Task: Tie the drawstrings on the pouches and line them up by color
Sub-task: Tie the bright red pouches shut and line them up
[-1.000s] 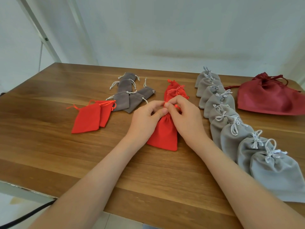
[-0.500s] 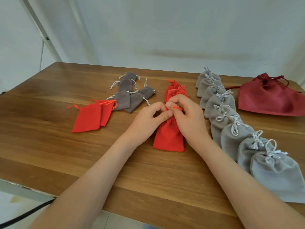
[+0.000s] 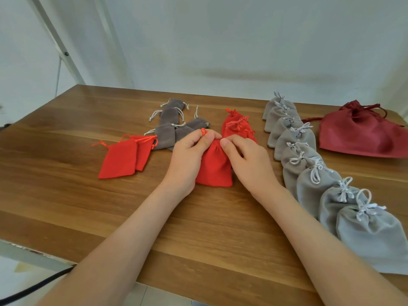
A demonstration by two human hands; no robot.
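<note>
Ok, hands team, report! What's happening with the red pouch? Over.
Left hand pinching red drawstring. Right hand pinching red pouch top. Knot hidden behind fingers. Dark grey pouches beside, not blocking.

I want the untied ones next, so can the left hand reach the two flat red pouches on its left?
Probably yes, once freed: the left hand pinches the drawstring of the middle red pouch, but only bare table lies between it and the two flat red pouches.

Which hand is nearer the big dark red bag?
Right. The right hand grips the red pouch on the side toward the dark red bag; the left hand holds the pouch's far side.
</note>
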